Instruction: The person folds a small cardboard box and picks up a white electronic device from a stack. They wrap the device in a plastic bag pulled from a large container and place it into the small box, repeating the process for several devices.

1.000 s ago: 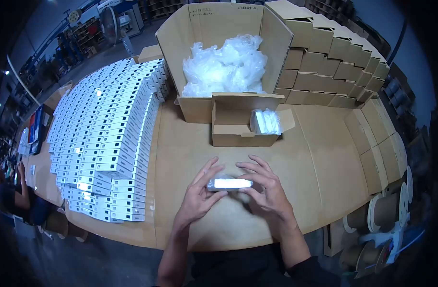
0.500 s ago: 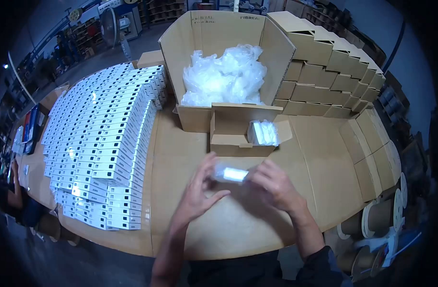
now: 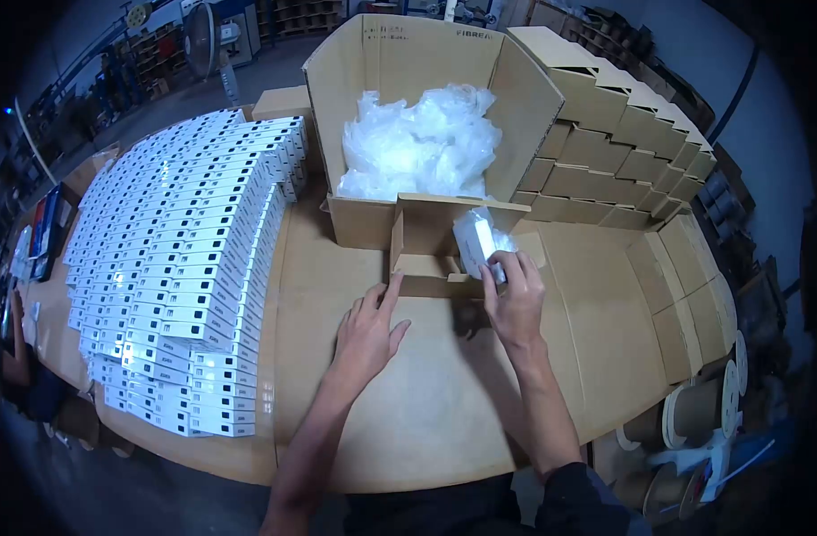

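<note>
My right hand (image 3: 516, 299) pinches a white box in clear plastic wrap (image 3: 476, 239), tilted over the right part of a small open carton (image 3: 419, 284). Bubbly clear wrap shows just behind its fingers. My left hand (image 3: 369, 330) holds nothing; its thumb is apart and the index finger reaches to the carton's front left corner. The carton's back flap stands upright, and its left part shows bare cardboard inside. Behind it stands a big cardboard box (image 3: 364, 219) heaped with crumpled clear plastic bags (image 3: 417, 143).
Tall rows of white boxes (image 3: 176, 259) fill the table's left side. Brown cartons (image 3: 596, 152) are stacked at the back right, with more cartons (image 3: 685, 277) along the right edge. Cable reels (image 3: 699, 415) stand below the right edge. Another person's arm (image 3: 17, 335) shows far left.
My right hand has carried the wrapped white box forward from in front of the small carton to over its right part. My left hand has moved away from it, toward the carton's front left corner.
</note>
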`<state>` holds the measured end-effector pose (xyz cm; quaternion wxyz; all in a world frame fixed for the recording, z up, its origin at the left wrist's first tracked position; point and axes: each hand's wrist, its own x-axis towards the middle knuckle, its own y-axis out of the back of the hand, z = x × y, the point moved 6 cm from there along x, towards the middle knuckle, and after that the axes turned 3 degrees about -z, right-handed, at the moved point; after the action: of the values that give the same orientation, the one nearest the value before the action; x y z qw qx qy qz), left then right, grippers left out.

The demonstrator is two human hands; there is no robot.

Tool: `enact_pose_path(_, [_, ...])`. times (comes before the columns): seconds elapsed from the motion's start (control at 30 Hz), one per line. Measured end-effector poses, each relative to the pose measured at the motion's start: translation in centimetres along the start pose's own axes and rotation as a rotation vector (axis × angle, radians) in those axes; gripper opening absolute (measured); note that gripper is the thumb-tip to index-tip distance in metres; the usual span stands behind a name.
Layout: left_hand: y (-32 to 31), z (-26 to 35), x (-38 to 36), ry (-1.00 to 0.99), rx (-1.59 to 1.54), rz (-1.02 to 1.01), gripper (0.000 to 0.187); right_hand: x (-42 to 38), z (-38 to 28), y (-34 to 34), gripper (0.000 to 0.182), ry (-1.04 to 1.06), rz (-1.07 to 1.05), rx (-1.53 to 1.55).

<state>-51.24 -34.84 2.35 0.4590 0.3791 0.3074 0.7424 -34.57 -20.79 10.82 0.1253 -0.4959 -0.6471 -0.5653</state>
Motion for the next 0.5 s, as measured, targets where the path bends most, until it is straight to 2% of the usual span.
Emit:
enact_pose_path(0.2, [0.1, 0.3, -0.2, 0.012, 0.084, 0.023, 0.083, 0.1, 1.8, -2.4, 0.019, -0.114, -0.082, -0.085])
enact_pose_path(0.4, [-0.8, 0.3, -0.5, 0.055, 0.263, 0.015, 0.091, 0.0, 3.6, -5.3, 0.010, -0.258, -0.232, -0.120])
enact_pose_path(0.5, [-0.5, 0.3, -0.4, 0.066, 0.283, 0.028, 0.091, -0.2, 4.2, -6.0, 0.010, -0.202, -0.180, -0.198])
